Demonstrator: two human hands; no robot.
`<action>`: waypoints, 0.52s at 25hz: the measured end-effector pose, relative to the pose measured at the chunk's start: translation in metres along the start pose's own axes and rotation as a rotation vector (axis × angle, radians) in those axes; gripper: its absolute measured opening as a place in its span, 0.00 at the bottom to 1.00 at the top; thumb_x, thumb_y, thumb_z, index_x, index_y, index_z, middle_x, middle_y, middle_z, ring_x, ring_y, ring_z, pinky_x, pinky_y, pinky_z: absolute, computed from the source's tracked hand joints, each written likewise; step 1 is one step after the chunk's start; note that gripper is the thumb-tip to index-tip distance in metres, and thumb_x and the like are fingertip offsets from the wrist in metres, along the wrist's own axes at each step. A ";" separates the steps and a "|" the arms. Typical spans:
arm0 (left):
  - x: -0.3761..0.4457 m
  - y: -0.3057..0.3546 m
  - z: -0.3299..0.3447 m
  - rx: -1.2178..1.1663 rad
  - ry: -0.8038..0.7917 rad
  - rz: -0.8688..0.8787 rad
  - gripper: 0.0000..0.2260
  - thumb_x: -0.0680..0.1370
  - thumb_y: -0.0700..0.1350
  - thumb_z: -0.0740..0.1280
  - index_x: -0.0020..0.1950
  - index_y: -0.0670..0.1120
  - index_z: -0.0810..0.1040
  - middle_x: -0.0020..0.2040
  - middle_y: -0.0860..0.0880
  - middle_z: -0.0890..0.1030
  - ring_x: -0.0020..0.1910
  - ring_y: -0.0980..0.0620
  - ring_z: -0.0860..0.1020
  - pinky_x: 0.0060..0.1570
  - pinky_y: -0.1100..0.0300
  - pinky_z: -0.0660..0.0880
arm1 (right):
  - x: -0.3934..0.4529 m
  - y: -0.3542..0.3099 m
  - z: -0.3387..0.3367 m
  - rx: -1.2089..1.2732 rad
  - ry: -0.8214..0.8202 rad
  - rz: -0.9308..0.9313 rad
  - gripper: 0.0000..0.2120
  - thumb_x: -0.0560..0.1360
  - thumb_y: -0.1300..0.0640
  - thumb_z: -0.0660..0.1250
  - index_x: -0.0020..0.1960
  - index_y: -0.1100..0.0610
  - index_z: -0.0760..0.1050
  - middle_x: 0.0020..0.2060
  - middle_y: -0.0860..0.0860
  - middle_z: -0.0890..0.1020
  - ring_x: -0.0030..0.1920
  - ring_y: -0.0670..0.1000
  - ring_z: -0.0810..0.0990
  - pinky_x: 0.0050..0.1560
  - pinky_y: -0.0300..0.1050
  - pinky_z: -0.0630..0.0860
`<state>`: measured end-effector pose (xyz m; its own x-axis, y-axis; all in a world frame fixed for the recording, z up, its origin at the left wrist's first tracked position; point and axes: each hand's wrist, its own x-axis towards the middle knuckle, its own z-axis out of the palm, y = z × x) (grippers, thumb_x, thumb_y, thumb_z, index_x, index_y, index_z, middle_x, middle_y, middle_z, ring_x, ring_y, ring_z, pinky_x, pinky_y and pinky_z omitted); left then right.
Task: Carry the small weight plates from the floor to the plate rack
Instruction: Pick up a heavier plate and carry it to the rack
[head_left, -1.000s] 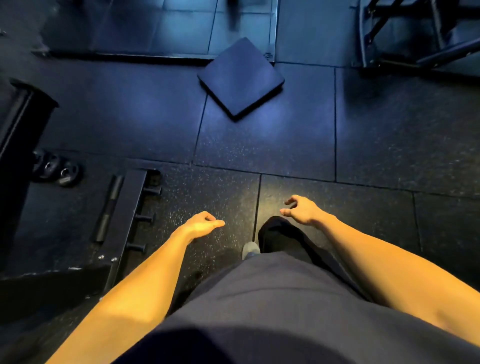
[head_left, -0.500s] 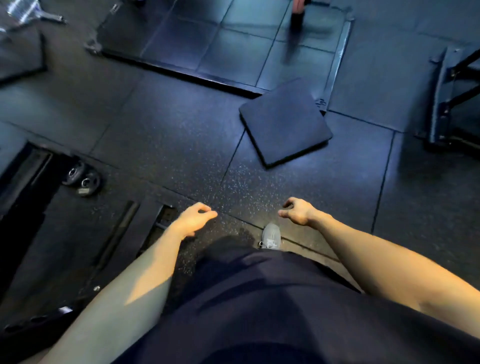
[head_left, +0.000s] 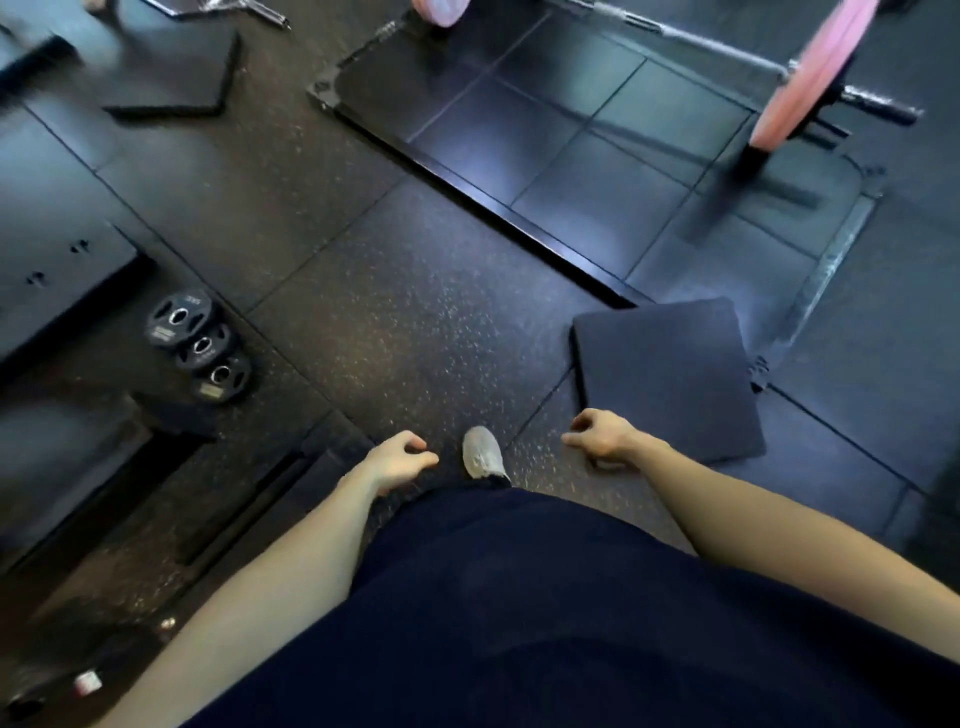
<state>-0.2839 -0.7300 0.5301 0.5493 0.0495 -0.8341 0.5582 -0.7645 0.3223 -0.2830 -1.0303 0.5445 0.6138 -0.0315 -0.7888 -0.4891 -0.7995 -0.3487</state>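
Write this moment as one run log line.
left hand: empty | right hand: empty | small weight plates: three on floor, untouched | step: approach

Top: dark navy garment (head_left: 545, 613), plain, no visible markings
Arms: 2 bare forearms, no sleeves in view
Wrists: no watch or bands
Footwear: 1 light grey shoe (head_left: 482, 451) showing
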 end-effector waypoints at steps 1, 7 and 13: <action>0.016 0.013 -0.028 -0.017 0.013 0.001 0.20 0.77 0.57 0.66 0.66 0.53 0.72 0.64 0.48 0.74 0.53 0.49 0.73 0.48 0.55 0.73 | 0.019 -0.026 -0.018 -0.025 -0.004 -0.016 0.22 0.76 0.48 0.66 0.66 0.58 0.71 0.64 0.55 0.76 0.63 0.55 0.75 0.64 0.47 0.71; 0.080 0.061 -0.169 -0.218 0.108 -0.082 0.16 0.78 0.56 0.65 0.65 0.54 0.73 0.67 0.49 0.72 0.61 0.46 0.73 0.52 0.51 0.73 | 0.119 -0.180 -0.098 -0.174 -0.045 -0.147 0.20 0.74 0.49 0.68 0.63 0.58 0.74 0.62 0.55 0.78 0.60 0.56 0.77 0.62 0.47 0.72; 0.141 0.044 -0.280 -0.521 0.228 -0.233 0.15 0.77 0.56 0.65 0.62 0.54 0.74 0.63 0.48 0.74 0.60 0.45 0.75 0.54 0.49 0.75 | 0.231 -0.349 -0.135 -0.417 -0.177 -0.331 0.19 0.75 0.49 0.67 0.62 0.57 0.75 0.60 0.56 0.79 0.59 0.57 0.77 0.59 0.49 0.73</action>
<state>-0.0071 -0.5768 0.5519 0.4633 0.3577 -0.8108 0.8786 -0.3052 0.3674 0.1133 -0.8390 0.5519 0.5618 0.3338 -0.7569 0.0204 -0.9203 -0.3907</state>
